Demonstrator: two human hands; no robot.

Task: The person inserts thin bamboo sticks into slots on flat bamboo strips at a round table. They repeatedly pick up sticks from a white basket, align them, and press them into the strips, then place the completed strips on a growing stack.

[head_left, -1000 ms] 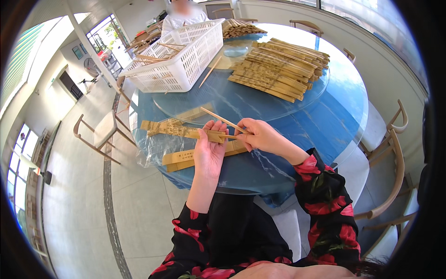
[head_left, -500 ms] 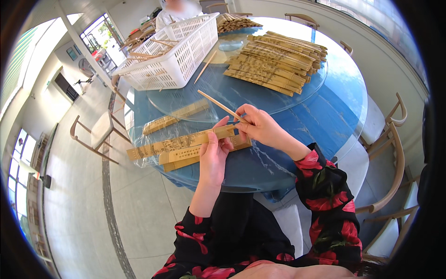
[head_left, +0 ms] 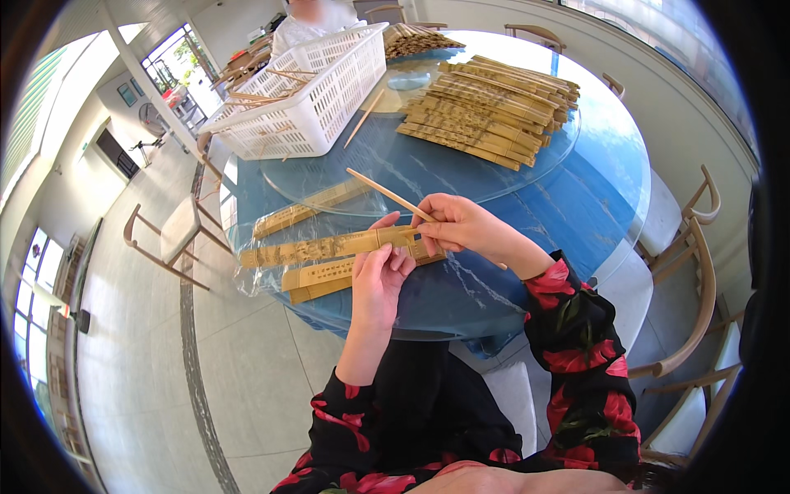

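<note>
My left hand (head_left: 381, 267) is closed around a flat tan printed chopstick sleeve (head_left: 321, 246), thumb on top. The sleeve's long end points left. At its right end, my right hand (head_left: 461, 226) pinches a pale wooden chopstick (head_left: 378, 187) that slants up to the left; its other end shows below the hand. The right fingertips are by the sleeve's end; I cannot tell whether the chopstick touches it. Beneath my hands lie more sleeves (head_left: 317, 274), one with printed characters. Another sleeve (head_left: 313, 207) lies farther back, by clear plastic film (head_left: 247, 280).
A white slatted basket (head_left: 329, 115) with loose chopsticks stands at the back left of the round, blue-covered table (head_left: 494, 288). A large pile of sleeves (head_left: 485, 111) lies at the back right, another pile (head_left: 415, 39) beyond. A person (head_left: 309, 29) is across the table; chairs (head_left: 185, 235) stand around.
The held sleeve has shifted right and up a little between my hands. The chopstick in my right hand has tilted and moved slightly down to the left. The person across has moved slightly.
</note>
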